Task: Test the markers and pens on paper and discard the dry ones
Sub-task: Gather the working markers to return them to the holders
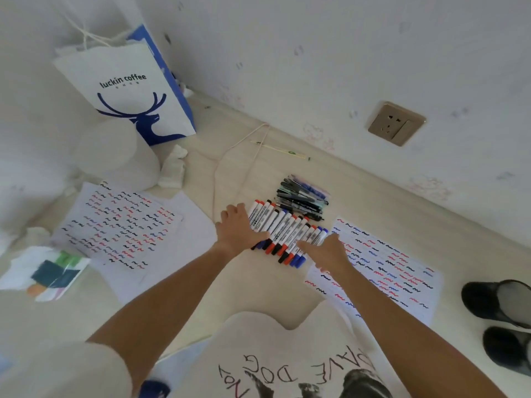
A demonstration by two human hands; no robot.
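- Printed white shirt (287, 366) fills the near edge of the view; 2 bare forearms reach forward from it over the floor (253, 285).
- Left hand (238, 229): fingers loosely curved, resting on the left end of the row of markers (287, 232); it grips nothing.
- Right hand (327, 249): fingers extended, pressing against the right end of the same row; it holds nothing.
- Markers lie side by side on the floor, white barrels with red, blue and black caps; a pile of dark pens (304, 198) lies just beyond them.
- Judged step: squaring the row between both hands. Even, light pressure from each end should keep barrels from rolling or riding over one another.
- Test sheets: right paper (388, 268) touches the row and lies partly under the right hand; left paper (115, 225) lies apart. Both carry red, blue and black squiggles.
- Surroundings: a paper bag (129, 90) stands near the wall, a cord (230, 162) runs behind the markers, crumpled tissue (173, 168) lies nearby, and dark shoes (500, 305) sit at the right.
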